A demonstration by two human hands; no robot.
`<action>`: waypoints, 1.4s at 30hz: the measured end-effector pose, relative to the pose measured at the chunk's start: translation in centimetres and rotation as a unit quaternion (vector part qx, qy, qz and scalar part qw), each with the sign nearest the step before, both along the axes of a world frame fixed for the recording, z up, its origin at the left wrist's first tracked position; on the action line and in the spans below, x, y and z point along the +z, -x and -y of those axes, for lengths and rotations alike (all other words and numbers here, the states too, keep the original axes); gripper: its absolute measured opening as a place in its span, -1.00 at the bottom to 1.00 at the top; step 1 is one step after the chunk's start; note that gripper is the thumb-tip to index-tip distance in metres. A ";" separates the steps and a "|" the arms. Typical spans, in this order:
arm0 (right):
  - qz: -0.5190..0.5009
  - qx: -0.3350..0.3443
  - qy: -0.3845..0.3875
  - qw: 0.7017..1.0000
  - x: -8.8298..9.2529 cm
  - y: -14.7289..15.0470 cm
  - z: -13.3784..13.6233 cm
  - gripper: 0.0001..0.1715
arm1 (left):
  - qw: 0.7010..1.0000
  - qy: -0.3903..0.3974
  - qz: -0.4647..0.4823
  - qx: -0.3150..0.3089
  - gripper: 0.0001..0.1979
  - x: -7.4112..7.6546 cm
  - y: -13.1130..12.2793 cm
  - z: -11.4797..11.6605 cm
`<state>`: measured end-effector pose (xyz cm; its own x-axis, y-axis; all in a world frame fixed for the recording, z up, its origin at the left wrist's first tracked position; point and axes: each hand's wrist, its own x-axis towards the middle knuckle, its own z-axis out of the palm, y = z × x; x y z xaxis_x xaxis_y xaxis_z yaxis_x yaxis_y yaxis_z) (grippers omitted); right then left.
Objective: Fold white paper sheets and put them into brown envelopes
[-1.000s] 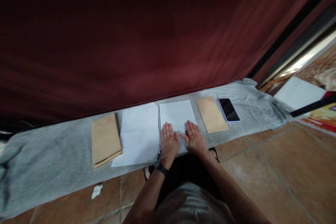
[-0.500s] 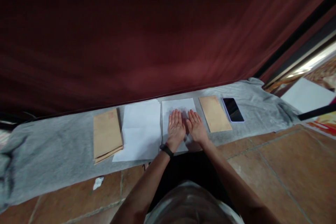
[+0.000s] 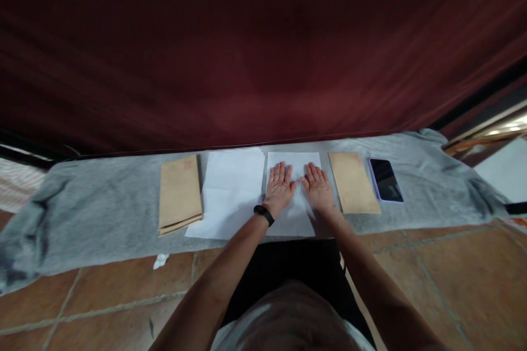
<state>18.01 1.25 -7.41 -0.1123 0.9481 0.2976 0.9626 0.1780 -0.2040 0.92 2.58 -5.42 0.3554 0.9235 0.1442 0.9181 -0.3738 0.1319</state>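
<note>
Both my hands lie flat, fingers stretched out, on a white sheet of paper [image 3: 294, 219] on a grey cloth [image 3: 102, 203]. My left hand [image 3: 279, 186], with a black band at the wrist, presses the sheet's left half. My right hand [image 3: 318, 187] presses its right half, thumbs nearly touching. A stack of white paper [image 3: 230, 192] lies just left of the sheet. A brown envelope [image 3: 353, 182] lies just right of it.
A pile of brown envelopes [image 3: 179, 194] lies at the left of the paper stack. A dark phone [image 3: 385, 179] rests right of the single envelope. A dark red curtain [image 3: 247, 49] hangs behind the cloth. Terracotta floor tiles [image 3: 444, 263] and a white scrap [image 3: 160, 260] lie in front.
My two hands have slid away from me along the white sheet, from its near edge to its far half, and come closer together. The camera view has shifted a little rightward.
</note>
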 end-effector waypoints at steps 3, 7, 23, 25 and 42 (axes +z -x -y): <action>0.004 -0.018 -0.003 1.000 0.0 -0.4 0.2 -0.32 | 1.000 0.002 -0.019 0.021 -0.31 0.4 0.8 0.0; 0.007 -0.024 0.001 1.000 0.1 -0.6 0.3 -0.31 | 0.999 0.015 -0.042 0.017 -0.33 1.0 1.3 0.2; -0.007 0.048 0.030 0.998 1.0 2.1 -4.7 -0.38 | 0.998 0.047 -0.036 0.018 -0.32 1.4 0.7 0.1; -0.005 0.032 0.021 0.999 0.6 1.6 -4.9 -0.37 | 0.998 0.046 -0.039 0.015 -0.32 1.4 0.6 0.1; -0.010 -0.026 0.019 0.999 0.3 0.5 -5.1 -0.33 | 0.999 0.019 0.045 -0.012 -0.39 1.4 -2.5 -2.2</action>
